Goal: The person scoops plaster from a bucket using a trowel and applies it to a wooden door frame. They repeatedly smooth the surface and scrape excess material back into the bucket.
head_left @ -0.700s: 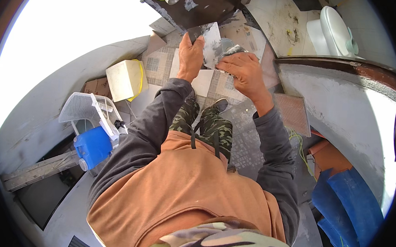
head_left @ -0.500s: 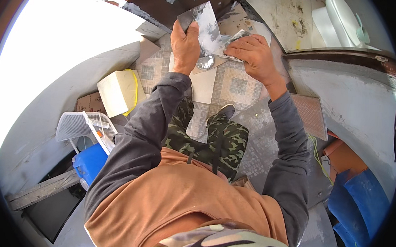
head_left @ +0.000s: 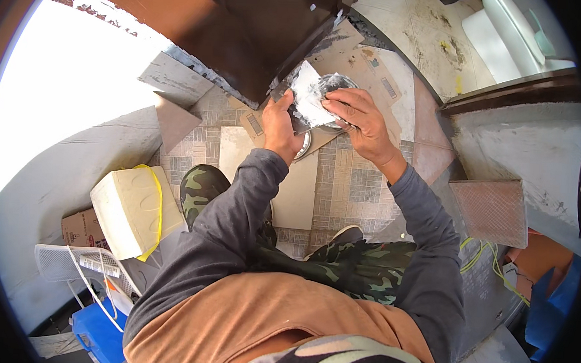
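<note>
My left hand (head_left: 281, 129) is closed on a flat squarish metal plate (head_left: 304, 98) smeared with white paste. My right hand (head_left: 365, 123) is closed at the plate's right side, its fingertips on a paste-smeared tool (head_left: 331, 86) whose shape is partly hidden by the fingers. A round metal container (head_left: 303, 147) shows beneath my hands on a piece of cardboard (head_left: 382, 78). Both hands are raised over the patterned tile floor (head_left: 358, 191), above my bent legs.
A dark brown panel (head_left: 264, 31) rises ahead. A white toilet (head_left: 494, 47) stands beyond a sill at right. Left are a pale block (head_left: 122, 206) with a yellow band, a white mesh rack (head_left: 92, 267) and blue jug (head_left: 96, 332). Right are a tile (head_left: 487, 213) and green cord (head_left: 491, 268).
My legs have bent and my body has lowered toward the dark panel. The right hand has moved closer to the plate in my left hand, and the plate now sits lower in view.
</note>
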A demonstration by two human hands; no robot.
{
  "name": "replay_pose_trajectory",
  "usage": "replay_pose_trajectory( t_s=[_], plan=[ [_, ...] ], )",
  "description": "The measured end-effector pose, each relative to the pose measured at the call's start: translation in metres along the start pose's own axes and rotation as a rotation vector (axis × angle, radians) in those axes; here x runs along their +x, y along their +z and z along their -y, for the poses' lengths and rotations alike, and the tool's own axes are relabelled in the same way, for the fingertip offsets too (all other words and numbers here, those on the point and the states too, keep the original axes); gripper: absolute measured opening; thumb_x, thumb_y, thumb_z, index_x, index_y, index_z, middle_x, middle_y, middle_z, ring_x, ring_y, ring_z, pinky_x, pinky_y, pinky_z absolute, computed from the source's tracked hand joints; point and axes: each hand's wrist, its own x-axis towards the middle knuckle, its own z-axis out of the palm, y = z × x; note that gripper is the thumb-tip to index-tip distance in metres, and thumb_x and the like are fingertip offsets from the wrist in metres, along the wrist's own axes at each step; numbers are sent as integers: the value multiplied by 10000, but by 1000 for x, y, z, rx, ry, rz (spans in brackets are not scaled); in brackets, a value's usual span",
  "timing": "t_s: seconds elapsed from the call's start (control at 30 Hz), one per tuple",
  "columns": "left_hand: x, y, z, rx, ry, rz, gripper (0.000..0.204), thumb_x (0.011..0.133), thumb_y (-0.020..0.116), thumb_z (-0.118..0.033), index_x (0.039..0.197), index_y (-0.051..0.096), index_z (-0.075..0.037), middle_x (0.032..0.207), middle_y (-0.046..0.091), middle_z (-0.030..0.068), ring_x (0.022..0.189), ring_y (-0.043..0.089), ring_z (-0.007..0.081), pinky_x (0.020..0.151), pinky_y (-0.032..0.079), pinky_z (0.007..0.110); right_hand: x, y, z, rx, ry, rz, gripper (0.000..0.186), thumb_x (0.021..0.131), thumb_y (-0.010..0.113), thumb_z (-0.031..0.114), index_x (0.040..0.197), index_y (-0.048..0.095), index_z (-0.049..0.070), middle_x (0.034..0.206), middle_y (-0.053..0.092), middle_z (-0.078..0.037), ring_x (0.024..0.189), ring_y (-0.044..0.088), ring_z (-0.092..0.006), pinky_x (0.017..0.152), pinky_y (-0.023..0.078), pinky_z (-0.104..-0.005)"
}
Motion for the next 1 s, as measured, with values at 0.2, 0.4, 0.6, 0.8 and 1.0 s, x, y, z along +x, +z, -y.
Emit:
replay_pose_trajectory(
  t_s=[0.2, 0.4, 0.6, 0.8, 1.0],
  plan=[
    [37, -27, 26, -35, -3, 8, 200, 1000, 557, -148, 1178, 584, -62, 1112, 681, 63, 1000, 677, 220, 921, 547, 446, -33, 10, -53, -282, 25, -5, 437, 817, 684, -13, 1224, 714, 141, 1195, 658, -45, 1103, 576, -290, 966, 485, -389],
    [45, -33, 43, -83, -22, -40, 238, 986, 559, -137, 1212, 576, -62, 1118, 673, 43, 1027, 666, 211, 911, 530, 433, -45, -9, -50, -800, 184, 124, 342, 839, 606, 3, 1140, 724, 116, 1141, 683, -59, 1083, 616, -292, 890, 532, -381],
    [68, -21, 73, 246, 812, 62, 209, 989, 510, -94, 1181, 556, -26, 1068, 605, 21, 933, 538, 106, 865, 437, 286, -67, 22, -37, -609, 17, 22, 373, 803, 609, -7, 1150, 694, 99, 1120, 695, -57, 942, 667, -274, 729, 587, -388],
    [54, -25, 85, 518, 828, -53, 229, 969, 507, -72, 1167, 528, 41, 985, 623, 98, 873, 570, 155, 807, 465, 316, -81, 43, -41, -561, 91, -86, 367, 779, 617, -20, 1124, 686, 87, 1100, 693, -62, 889, 674, -296, 724, 583, -388],
    [52, -19, 77, 457, 910, -94, 206, 930, 523, -88, 1103, 547, 20, 922, 594, 70, 818, 542, 150, 768, 452, 318, -69, 53, -41, -642, 50, -102, 370, 776, 635, -1, 1125, 678, 112, 1052, 685, -35, 856, 685, -276, 661, 583, -366]
  ],
)
